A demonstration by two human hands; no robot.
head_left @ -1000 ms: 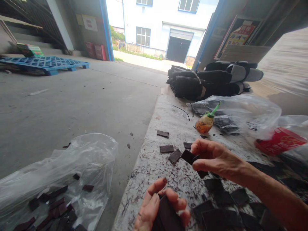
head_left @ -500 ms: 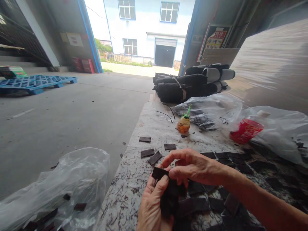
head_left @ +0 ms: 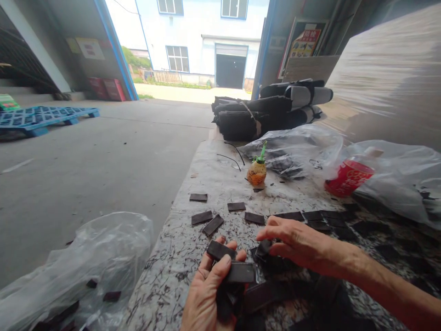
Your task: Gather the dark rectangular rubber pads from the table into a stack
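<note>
I see a few small dark pieces (head_left: 241, 272) in the left hand (head_left: 203, 294), which is half closed with its thumb pressed down on top of them. The right hand (head_left: 296, 239) is just beside it, fingers bent close around another dark piece (head_left: 263, 250), but I can't tell if it has a firm hold. Its arm hides some of the many dark pieces spread out on the right. Five loose strips (head_left: 198, 197) lie flat past the hands, on a pale surface (head_left: 203, 158) full of thin black bits. Behind them I see an orange bottle (head_left: 257, 174) with a green spout, near two thin black cords (head_left: 230, 161). To its right a bottle with a red label (head_left: 349, 178) leans over, touching see-through bags (head_left: 303, 138) that fill that side. At the far end, a pile of black rolls (head_left: 241, 124) blocks part of my view of the doorway. Down on the left, past the surface's edge, is a clear bag (head_left: 120, 234) with dark bits in it. Further off, a blue pallet (head_left: 48, 117) sits on the gray floor (head_left: 144, 151), near two red boxes (head_left: 113, 89).
</note>
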